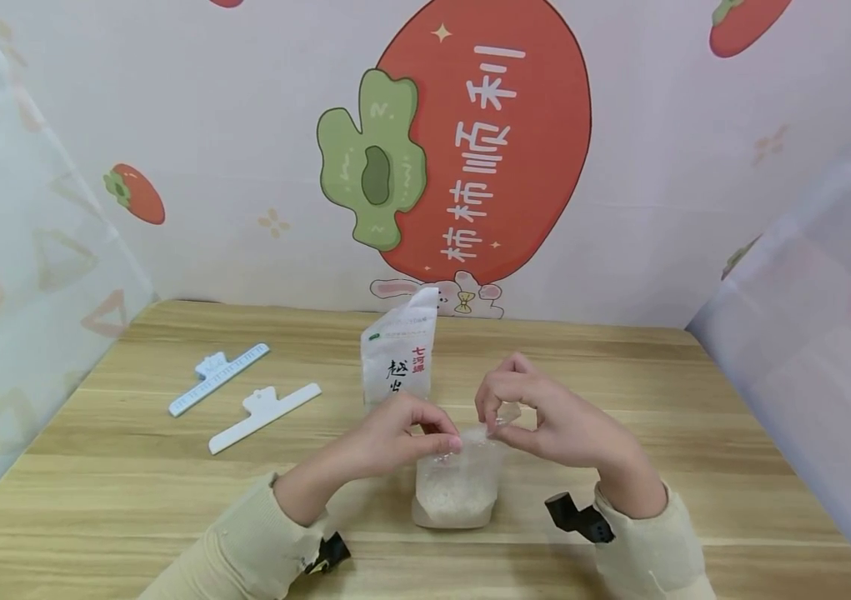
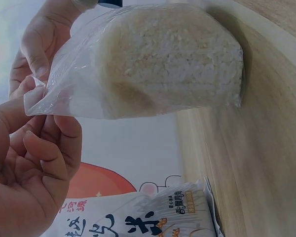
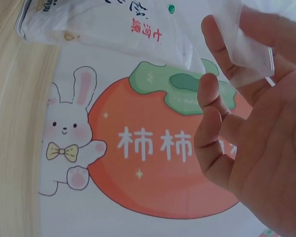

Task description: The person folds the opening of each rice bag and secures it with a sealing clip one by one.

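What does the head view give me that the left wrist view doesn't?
Only the head view shows two white sealing clips lying on the wooden table, and both sleeves. Only the left wrist view shows the rice grains packed inside the clear bag close up. Both show the left hand and the right hand pinching the clear bag's top, and the printed rice bag behind.

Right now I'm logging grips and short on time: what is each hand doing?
Left hand: pinching the top edge of the clear bag of rice.
Right hand: pinching the same bag's top edge.
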`<state>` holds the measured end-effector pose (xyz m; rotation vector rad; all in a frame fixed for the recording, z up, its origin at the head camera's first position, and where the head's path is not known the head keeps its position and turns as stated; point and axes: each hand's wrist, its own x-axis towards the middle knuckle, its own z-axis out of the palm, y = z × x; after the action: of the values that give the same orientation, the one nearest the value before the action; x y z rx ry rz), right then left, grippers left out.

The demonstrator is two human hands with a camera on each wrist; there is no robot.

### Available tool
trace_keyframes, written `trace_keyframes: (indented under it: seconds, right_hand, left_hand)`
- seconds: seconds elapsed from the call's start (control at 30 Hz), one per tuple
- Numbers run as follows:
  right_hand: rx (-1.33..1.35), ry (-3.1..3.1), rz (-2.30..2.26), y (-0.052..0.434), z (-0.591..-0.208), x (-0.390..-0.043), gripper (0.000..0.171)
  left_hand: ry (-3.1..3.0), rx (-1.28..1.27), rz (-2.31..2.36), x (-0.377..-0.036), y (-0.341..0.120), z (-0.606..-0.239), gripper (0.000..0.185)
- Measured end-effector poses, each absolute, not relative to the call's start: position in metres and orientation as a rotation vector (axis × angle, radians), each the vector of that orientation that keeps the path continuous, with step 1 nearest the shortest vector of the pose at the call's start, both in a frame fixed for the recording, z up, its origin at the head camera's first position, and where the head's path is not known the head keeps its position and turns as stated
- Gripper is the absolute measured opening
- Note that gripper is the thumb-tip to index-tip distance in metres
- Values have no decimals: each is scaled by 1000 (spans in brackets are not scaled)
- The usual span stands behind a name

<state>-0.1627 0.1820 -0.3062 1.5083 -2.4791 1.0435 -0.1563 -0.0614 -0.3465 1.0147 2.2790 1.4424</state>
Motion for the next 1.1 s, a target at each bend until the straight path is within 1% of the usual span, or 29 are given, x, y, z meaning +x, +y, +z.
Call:
trace_keyframes:
  seconds: [0.13, 0.27, 0.4, 0.6, 0.73, 1.1]
  right_hand:
    - [1570, -2473, 1080, 186, -306, -164, 28]
    - [1610, -2509, 1100, 189, -306, -165, 22]
    - [1595, -2561, 1123, 190, -307, -164, 15]
    - [1455, -2695, 1103, 190, -308, -163, 13]
    - [1369, -2758, 1092, 190, -307, -162, 15]
    - [1288, -2806, 935, 188, -301, -154, 22]
  left_hand:
    - [2285, 1014, 1438, -156, -62, -347, 14]
    - [2279, 1027, 1438, -156, -62, -346, 14]
    - [2269, 1051, 1445, -155, -61, -346, 14]
    - [2269, 1049, 1443, -154, -61, -345, 14]
    - [2275, 1046, 1429, -154, -62, -345, 13]
    - [2311, 1091, 1420, -151, -62, -343, 11]
